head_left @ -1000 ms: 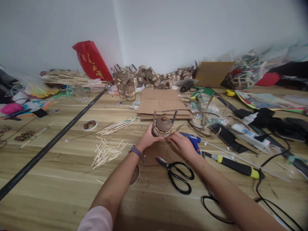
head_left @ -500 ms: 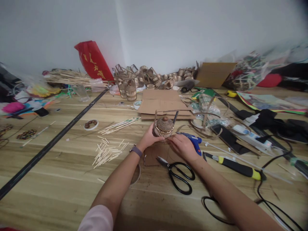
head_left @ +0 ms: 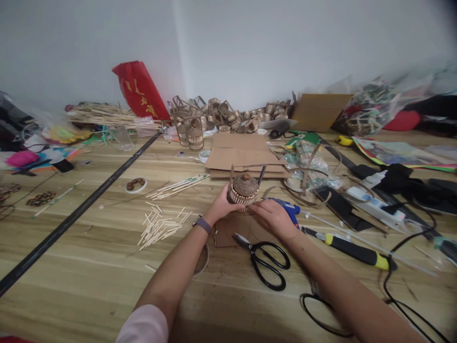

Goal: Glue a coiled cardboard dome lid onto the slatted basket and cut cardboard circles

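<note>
A small lidded basket [head_left: 243, 194], ribbed with pale sticks, stands upright above a cardboard piece [head_left: 228, 233]. Its lid [head_left: 245, 184] is coiled brown cord with a round wooden knob, and a square handle rises over it. My left hand [head_left: 223, 206] is closed around its left side, thumb across the front. At the lower right edge, my right hand [head_left: 273, 214] has its fingers pressed together against the basket; what they pinch is hidden. Black-handled scissors [head_left: 266, 259] lie just below. Behind my right hand rests a blue glue gun [head_left: 291, 209], partly covered.
Cut sticks [head_left: 160, 226] lie loose to the left, near a dish of brown beads [head_left: 136, 185]. Cardboard sheets [head_left: 243, 152] lie behind the basket. On the right are a utility knife [head_left: 353, 248], a power strip [head_left: 376, 207] and cables. More small baskets [head_left: 228, 114] pile against the wall.
The view has shifted very slightly. Both hands stay at the basket, with the right fingers moved only a little; nothing has been let go.
</note>
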Action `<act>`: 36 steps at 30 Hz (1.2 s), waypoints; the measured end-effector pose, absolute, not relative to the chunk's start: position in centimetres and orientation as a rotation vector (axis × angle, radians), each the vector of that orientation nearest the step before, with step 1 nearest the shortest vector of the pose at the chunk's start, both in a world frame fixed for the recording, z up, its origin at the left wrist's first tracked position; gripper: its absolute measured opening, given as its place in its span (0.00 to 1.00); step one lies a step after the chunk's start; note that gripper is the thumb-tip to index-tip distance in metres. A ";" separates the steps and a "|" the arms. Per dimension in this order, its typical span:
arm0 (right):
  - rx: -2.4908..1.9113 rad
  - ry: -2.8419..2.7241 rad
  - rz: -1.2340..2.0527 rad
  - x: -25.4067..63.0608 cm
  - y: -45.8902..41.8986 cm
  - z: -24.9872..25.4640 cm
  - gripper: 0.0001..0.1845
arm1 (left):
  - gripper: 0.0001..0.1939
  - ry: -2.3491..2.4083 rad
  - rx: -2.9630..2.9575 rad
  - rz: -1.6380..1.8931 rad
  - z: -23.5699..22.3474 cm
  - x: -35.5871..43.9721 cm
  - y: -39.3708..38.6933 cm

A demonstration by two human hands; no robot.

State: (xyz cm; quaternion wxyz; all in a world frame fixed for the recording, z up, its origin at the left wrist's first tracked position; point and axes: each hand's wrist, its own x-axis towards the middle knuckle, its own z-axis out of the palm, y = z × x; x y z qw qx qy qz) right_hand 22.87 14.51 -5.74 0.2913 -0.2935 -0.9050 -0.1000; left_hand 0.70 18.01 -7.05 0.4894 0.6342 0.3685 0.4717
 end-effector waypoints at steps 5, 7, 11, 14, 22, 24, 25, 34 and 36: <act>-0.782 -2.410 -0.207 23.2 13.8 -5.4 0.19 | 0.52 0.892 1.543 1.139 -7.2 0.7 18.1; -0.784 -2.405 -0.166 23.3 13.4 -5.2 0.20 | 0.52 0.902 1.544 1.135 -7.2 0.6 18.1; -0.848 -2.343 -0.091 23.3 12.6 -5.0 0.16 | 0.51 0.921 1.547 1.125 -7.0 0.6 18.0; -0.953 -2.246 -0.040 23.0 12.5 -5.0 0.12 | 0.51 0.933 1.548 1.125 -6.7 0.7 17.9; -1.087 -2.084 0.089 22.4 13.5 -5.7 0.08 | 0.51 0.944 1.559 1.119 -6.0 0.6 17.4; -1.099 -2.076 0.109 22.4 13.7 -5.7 0.07 | 0.51 0.943 1.555 1.116 -6.0 0.6 17.4; -1.103 -2.076 0.117 22.4 13.8 -5.7 0.06 | 0.51 0.942 1.554 1.116 -6.0 0.6 17.4; -1.099 -2.065 0.152 21.7 14.1 -5.6 0.04 | 0.52 0.917 1.546 1.128 -6.4 0.7 17.7; -1.101 -2.061 0.150 21.5 14.1 -5.5 0.04 | 0.52 0.908 1.545 1.131 -6.5 0.7 17.7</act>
